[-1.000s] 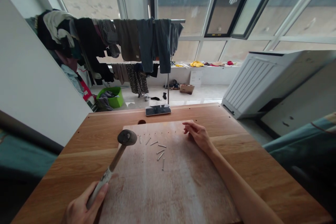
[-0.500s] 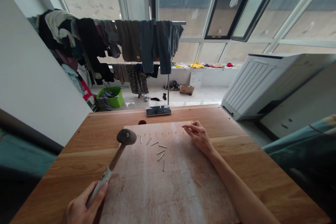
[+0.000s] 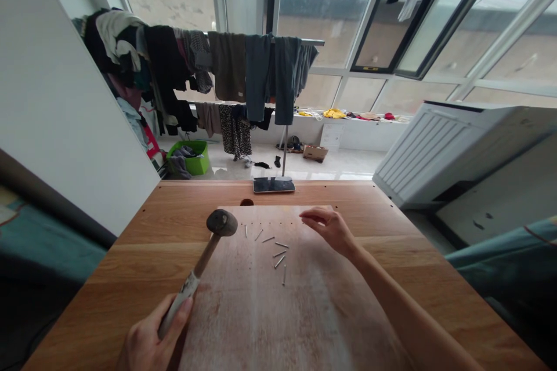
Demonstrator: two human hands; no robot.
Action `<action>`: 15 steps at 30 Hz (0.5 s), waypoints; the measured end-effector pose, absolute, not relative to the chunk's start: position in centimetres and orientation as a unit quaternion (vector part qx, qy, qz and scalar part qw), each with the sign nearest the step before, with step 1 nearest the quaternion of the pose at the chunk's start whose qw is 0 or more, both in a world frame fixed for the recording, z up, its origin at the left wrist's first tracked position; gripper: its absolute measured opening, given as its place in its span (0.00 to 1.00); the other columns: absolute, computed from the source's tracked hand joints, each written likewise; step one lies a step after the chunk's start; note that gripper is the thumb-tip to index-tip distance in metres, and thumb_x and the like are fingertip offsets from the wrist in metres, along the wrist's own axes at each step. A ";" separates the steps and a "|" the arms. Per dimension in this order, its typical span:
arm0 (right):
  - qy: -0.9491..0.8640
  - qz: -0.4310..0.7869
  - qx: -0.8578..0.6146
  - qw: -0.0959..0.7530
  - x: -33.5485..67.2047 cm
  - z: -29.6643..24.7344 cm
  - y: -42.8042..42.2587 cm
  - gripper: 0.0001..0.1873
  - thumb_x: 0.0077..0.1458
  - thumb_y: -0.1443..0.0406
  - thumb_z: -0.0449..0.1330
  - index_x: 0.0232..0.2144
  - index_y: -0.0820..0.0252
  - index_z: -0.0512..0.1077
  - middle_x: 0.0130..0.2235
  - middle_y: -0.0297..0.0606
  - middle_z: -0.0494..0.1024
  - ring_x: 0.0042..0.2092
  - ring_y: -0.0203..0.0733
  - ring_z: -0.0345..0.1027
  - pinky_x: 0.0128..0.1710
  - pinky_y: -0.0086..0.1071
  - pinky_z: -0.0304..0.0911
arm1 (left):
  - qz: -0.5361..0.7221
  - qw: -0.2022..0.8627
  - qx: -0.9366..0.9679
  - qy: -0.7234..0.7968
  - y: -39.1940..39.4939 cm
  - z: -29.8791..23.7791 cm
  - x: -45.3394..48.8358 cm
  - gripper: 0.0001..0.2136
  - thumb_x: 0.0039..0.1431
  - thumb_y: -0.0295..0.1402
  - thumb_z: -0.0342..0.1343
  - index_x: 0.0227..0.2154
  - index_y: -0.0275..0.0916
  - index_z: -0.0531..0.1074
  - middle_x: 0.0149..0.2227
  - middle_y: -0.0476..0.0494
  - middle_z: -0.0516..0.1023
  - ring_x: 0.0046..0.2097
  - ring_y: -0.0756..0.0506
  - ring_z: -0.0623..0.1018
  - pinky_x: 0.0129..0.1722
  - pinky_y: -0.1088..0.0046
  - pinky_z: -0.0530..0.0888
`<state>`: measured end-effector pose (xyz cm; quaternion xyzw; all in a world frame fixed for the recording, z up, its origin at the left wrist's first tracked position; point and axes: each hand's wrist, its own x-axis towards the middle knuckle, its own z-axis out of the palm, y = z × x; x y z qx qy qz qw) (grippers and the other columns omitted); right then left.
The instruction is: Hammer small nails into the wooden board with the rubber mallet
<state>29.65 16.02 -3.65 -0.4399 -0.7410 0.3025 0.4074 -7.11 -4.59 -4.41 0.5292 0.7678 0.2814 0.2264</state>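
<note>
1. This looks like the lining-up step; a tap would need good aim and no wobble.
2. The left hand (image 3: pixel 153 331) wraps tight round one hammer (image 3: pixel 206 257).
3. The right hand (image 3: pixel 331 231) is curled narrow near the far right corner of the board (image 3: pixel 261 319); I cannot tell if it pinches anything.
4. Seven loose nails (image 3: pixel 279 261) lie on that one board.

Your left hand (image 3: pixel 145 339) sits low in view, fingers curled around in a grip, thumb (image 3: pixel 181 319) pointing forward. Your right forearm (image 3: pixel 400 307) slants in from the lower right, reaching farther ahead. Your right hand (image 3: pixel 331 231) points left, fingers bent, fingertips close to the thumb; their exact contact is unclear.
</note>
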 end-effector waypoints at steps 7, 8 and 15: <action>-0.794 0.329 -0.338 0.383 19.2 -1.7 16.6 0.06 0.57 0.68 0.63 0.37 0.58 0.80 0.35 0.36 0.83 0.35 0.39 0.76 0.39 0.32 0.71 | 0.321 0.221 0.541 0.746 -5.0 -6.1 -7.3 0.19 0.60 0.53 0.50 0.30 0.47 0.79 0.25 0.54 0.82 0.29 0.48 0.83 0.27 0.84 0.72; -0.801 0.326 -0.333 0.376 17.8 -2.0 16.7 0.06 0.57 0.69 0.62 0.37 0.59 0.79 0.35 0.36 0.83 0.35 0.38 0.76 0.39 0.31 0.71 | 0.326 0.219 0.540 0.744 -5.1 -6.3 -7.3 0.18 0.60 0.52 0.50 0.31 0.47 0.79 0.25 0.54 0.82 0.29 0.48 0.83 0.27 0.85 0.72; -0.823 0.315 -0.343 0.326 14.2 -4.8 17.0 0.11 0.54 0.74 0.60 0.39 0.60 0.77 0.32 0.35 0.79 0.33 0.37 0.72 0.37 0.30 0.67 | 0.342 0.227 0.527 0.744 -5.4 -5.9 -6.8 0.17 0.62 0.51 0.50 0.32 0.46 0.78 0.25 0.52 0.81 0.29 0.47 0.83 0.28 0.83 0.73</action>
